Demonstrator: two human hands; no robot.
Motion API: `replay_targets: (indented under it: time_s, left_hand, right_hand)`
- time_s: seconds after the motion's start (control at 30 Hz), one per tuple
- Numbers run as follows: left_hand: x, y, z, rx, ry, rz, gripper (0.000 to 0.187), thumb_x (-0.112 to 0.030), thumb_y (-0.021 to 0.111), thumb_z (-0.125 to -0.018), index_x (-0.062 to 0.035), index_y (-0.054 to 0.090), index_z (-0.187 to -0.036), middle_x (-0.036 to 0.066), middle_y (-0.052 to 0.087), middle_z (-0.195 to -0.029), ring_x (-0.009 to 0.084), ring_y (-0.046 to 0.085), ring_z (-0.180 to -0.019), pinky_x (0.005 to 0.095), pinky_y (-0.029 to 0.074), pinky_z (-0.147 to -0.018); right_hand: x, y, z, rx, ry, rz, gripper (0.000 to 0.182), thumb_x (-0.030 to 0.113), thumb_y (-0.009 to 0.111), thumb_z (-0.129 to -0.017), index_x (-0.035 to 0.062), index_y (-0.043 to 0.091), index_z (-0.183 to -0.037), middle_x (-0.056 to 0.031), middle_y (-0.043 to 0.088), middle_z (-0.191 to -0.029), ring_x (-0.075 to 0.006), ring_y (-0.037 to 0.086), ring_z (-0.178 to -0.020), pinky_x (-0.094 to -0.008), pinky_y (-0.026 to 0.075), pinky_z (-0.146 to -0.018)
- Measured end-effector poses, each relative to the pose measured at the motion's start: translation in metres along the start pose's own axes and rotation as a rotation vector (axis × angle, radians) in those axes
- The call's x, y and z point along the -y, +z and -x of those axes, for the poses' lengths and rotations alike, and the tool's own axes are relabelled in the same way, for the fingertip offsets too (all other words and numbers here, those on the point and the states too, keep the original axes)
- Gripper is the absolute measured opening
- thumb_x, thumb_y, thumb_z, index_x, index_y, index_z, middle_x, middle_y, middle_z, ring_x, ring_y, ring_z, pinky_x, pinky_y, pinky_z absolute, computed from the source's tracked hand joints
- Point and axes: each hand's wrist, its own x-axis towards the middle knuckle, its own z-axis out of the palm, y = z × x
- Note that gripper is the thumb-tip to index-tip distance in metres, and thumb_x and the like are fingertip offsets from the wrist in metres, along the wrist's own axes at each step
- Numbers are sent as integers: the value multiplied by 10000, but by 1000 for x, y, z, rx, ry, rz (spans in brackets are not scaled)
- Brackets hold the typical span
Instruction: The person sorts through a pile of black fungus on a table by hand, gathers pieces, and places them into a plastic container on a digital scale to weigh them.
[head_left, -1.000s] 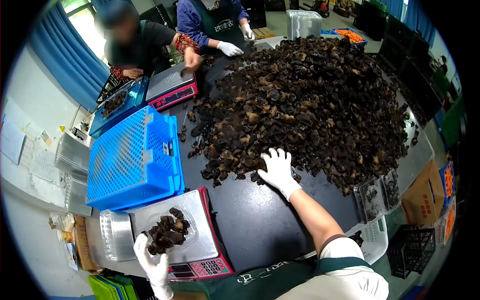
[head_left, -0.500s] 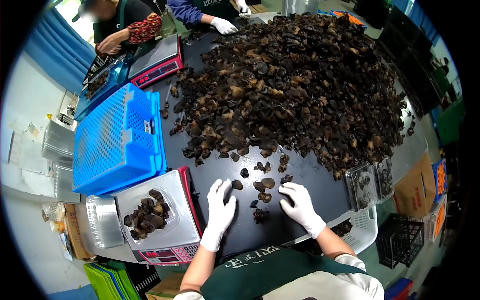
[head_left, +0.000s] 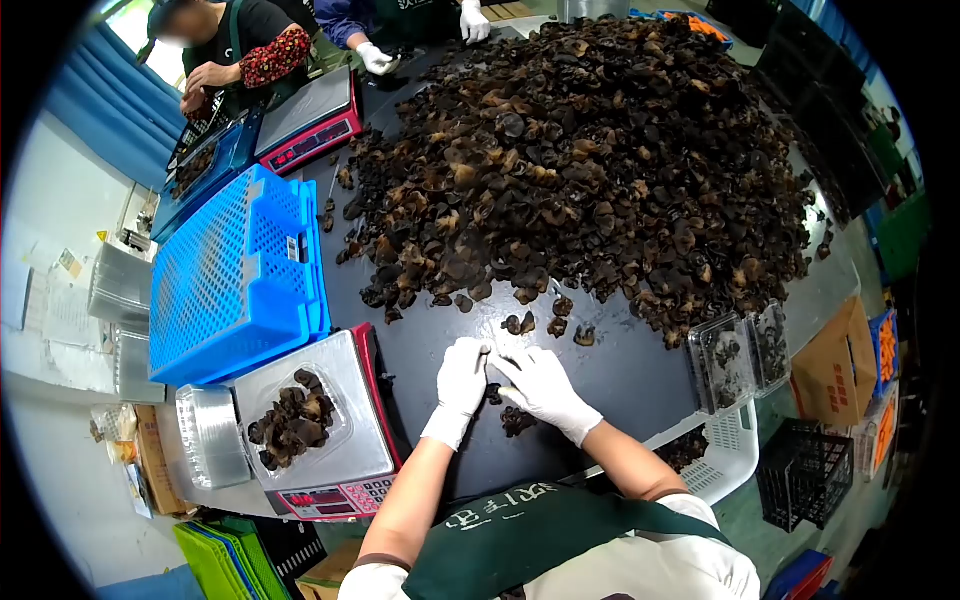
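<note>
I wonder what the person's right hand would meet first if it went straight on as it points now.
The right hand would likely meet the left hand first; the two look very close, perhaps touching.

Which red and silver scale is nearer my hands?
The red and silver scale bearing a clear plastic tray of dark fungus; the other scale sits beyond the blue perforated crate.

The heaped fungus pieces (head_left: 590, 170) are blackish brown mottled with tan, the worktop (head_left: 640, 385) dark grey, the gloved hands (head_left: 545, 388) white. The apron (head_left: 560, 535) is deep green with white lettering (head_left: 500, 505); the latticed crate (head_left: 205, 280) is bright blue, a co-worker's sleeve (head_left: 275, 58) speckled red.
</note>
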Motion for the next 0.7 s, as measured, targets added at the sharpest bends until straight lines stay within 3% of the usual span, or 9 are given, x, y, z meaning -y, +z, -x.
replay_targets:
  time_s: [0.07, 0.13, 0.17, 0.23, 0.3, 0.37, 0.47, 0.57, 0.7]
  left_hand:
    - [1, -3, 8, -84, -76, 225, 161, 38, 609, -781, -42, 577, -917, 124, 578, -918, 300, 578, -931, 352, 478, -817]
    - [-10, -13, 23, -74, -22, 223, 173, 23, 614, -781, -43, 586, -938, 128, 583, -931, 303, 576, -940, 365, 473, -832]
    - [-17, -19, 31, -61, 32, 220, 187, 9, 620, -781, -44, 596, -959, 133, 587, -944, 307, 573, -948, 378, 467, -848]
    - [-44, -33, 41, 18, 185, 57, 249, -65, 667, -771, -55, 615, -1014, 131, 590, -997, 317, 564, -952, 399, 461, -864]
    - [-64, -38, 52, 143, 172, 81, 319, -159, 703, -754, -86, 629, -1056, 115, 585, -1046, 313, 558, -945, 409, 469, -852]
    - [-64, -25, 69, 276, 236, -56, 300, -177, 706, -747, -102, 631, -1028, 100, 577, -1072, 313, 556, -923, 391, 478, -824]
    - [-45, 6, 84, 159, 250, 106, 220, -108, 673, -780, -104, 624, -994, 87, 575, -1059, 299, 554, -920, 365, 486, -799]
    - [-54, -32, 77, 9, 137, 379, 206, -29, 672, -788, -89, 627, -980, 89, 583, -1051, 296, 574, -944, 362, 494, -824]
    - [-45, -128, 75, -313, 34, 337, 157, -28, 692, -798, -77, 659, -943, 103, 616, -997, 279, 595, -923, 357, 486, -815]
  right_hand:
    - [-6, 0, -2, 45, -31, -4, 442, 212, 664, -802, 97, 573, -1219, -126, 596, -1141, -302, 553, -1087, -411, 450, -910]
    - [-16, -6, 2, 112, 147, -111, 311, 172, 648, -813, 96, 621, -1113, -126, 654, -999, -278, 633, -918, -374, 506, -763]
    - [-20, -4, 6, -19, 206, -144, 276, 203, 645, -858, 116, 650, -1119, -142, 656, -871, -277, 650, -801, -343, 524, -706]
    - [-26, -8, 17, -301, 260, -435, 241, 134, 644, -867, 69, 656, -1099, -135, 677, -977, -217, 665, -879, -315, 519, -787]
    - [-28, -14, 20, -330, 459, -553, 205, 77, 632, -874, 22, 661, -1069, -106, 690, -1023, -157, 653, -905, -279, 502, -830]
    - [-35, -6, 25, -387, 547, -690, 236, 63, 624, -874, -1, 643, -1100, -78, 688, -962, -146, 636, -870, -278, 498, -801]
    - [-22, -13, 19, -316, 652, -914, 198, 48, 594, -904, -9, 640, -1088, -47, 668, -931, -100, 592, -802, -234, 479, -749]
    - [4, -21, 1, -230, 664, -999, 156, 35, 579, -913, -9, 631, -1053, -53, 663, -916, -89, 583, -787, -233, 475, -735]
    - [41, -8, -35, -130, 350, -819, 194, 74, 638, -865, -12, 646, -1039, -88, 680, -960, -155, 630, -862, -283, 495, -821]
